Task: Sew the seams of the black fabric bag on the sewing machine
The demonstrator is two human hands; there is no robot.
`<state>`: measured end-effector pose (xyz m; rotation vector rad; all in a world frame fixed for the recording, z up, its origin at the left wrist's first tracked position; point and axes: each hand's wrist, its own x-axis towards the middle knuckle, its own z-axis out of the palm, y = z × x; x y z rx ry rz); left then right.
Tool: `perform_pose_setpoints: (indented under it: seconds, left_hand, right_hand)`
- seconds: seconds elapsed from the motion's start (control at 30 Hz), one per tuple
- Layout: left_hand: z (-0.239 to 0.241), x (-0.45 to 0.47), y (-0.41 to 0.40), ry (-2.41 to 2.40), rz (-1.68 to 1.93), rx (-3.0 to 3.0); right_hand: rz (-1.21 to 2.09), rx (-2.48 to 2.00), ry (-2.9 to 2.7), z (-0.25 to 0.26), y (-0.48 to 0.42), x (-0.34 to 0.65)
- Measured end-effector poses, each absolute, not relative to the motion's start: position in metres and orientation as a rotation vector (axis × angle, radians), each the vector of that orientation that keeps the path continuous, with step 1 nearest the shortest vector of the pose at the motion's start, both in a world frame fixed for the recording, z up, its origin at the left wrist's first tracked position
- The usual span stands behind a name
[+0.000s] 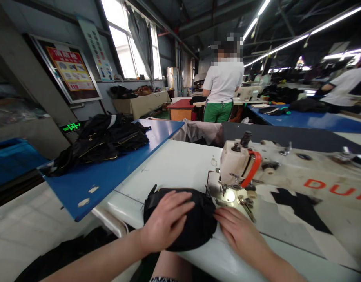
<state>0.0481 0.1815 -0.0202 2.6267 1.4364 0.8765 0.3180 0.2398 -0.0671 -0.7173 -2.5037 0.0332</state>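
A black fabric piece lies bunched on the white sewing table, just left of the needle area. My left hand rests flat on top of it, fingers spread toward the machine. My right hand lies palm down on the table at the fabric's right edge, fingertips touching the cloth, close under the presser foot. The cream sewing machine, with an orange-red guard and red lettering, stretches off to the right.
A blue side table on the left carries a pile of black garments. A person in a white shirt and green trousers stands beyond, back turned. More blue tables and workers sit at right. A cloth bin is behind the table.
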Motion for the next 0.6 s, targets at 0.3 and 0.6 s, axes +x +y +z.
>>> perform_pose_setpoints:
  seconds: [0.3, 0.6]
  left_hand:
    - [-0.036, -0.012, 0.171, 1.971, 0.51, 2.01]
    - [0.008, -0.013, 0.247, 1.798, 1.227, 1.389]
  right_hand:
    - [-0.037, -0.745, -2.501, -0.066, 0.235, 0.322]
    - [-0.399, -0.445, -2.39, -0.088, 0.261, 0.338]
